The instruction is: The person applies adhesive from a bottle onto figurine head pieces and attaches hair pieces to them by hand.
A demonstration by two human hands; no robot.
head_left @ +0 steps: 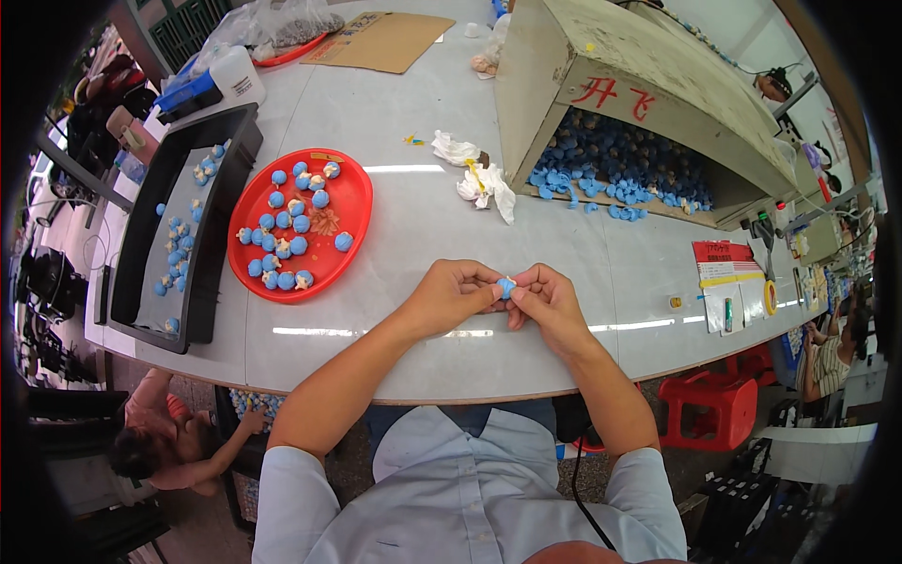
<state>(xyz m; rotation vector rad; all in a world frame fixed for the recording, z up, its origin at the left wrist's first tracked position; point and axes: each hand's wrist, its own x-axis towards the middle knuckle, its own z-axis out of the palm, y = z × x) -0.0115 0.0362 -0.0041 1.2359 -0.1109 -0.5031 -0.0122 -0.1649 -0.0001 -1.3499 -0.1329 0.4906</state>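
Observation:
Over the near middle of the table, both my hands meet at a small blue ball-shaped piece with a white bit on top. My left hand pinches it from one side between thumb and fingers. From the other side my right hand grips it in the same way, so the fingertips cover part of it. To the left, a round red plate carries several blue balls with whitish parts. An open-fronted beige box at the far right holds a heap of loose blue pieces.
A long black tray with more blue balls stands left of the plate. Crumpled white tissue lies before the box, and flat cardboard lies at the back. A red stool is beyond the table edge; another person bends at lower left.

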